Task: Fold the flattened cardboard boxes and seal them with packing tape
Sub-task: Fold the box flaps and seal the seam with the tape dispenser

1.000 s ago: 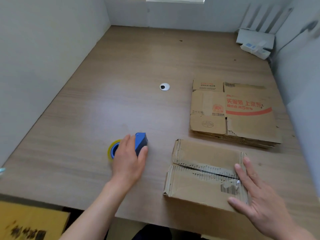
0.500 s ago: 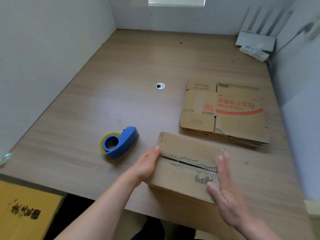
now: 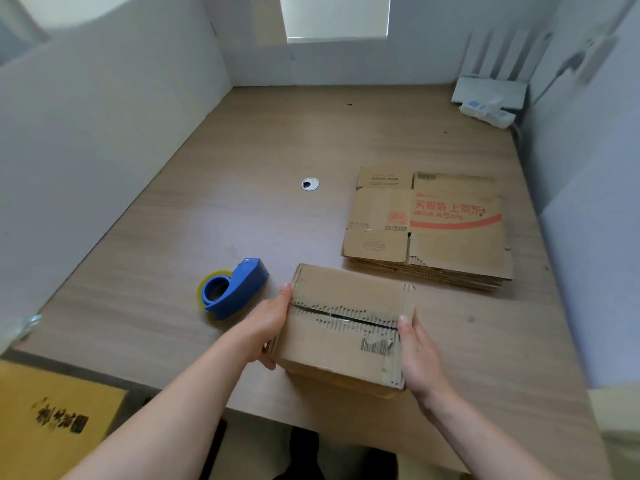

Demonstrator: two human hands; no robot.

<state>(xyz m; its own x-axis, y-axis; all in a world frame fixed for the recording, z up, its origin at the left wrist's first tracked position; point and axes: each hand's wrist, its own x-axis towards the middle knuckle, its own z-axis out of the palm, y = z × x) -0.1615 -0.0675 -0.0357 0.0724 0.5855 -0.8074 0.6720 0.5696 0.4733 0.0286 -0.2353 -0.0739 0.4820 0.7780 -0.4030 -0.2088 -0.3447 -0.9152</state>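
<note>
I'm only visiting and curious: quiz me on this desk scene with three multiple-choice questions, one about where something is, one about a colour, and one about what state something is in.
1. Where does the tape dispenser lie relative to the folded box?
A) on top of it
B) to its left on the table
C) inside it

2. What colour is the dispenser's casing?
A) red
B) green
C) blue

3. What are the left hand and right hand doing?
A) both resting on the dispenser
B) one on each side of the box
C) both raised clear of everything

Answers:
1 B: the dispenser sits on the table left of the box, apart from it.
2 C: its casing is plainly blue.
3 B: each hand touches an opposite side of the box.
</note>
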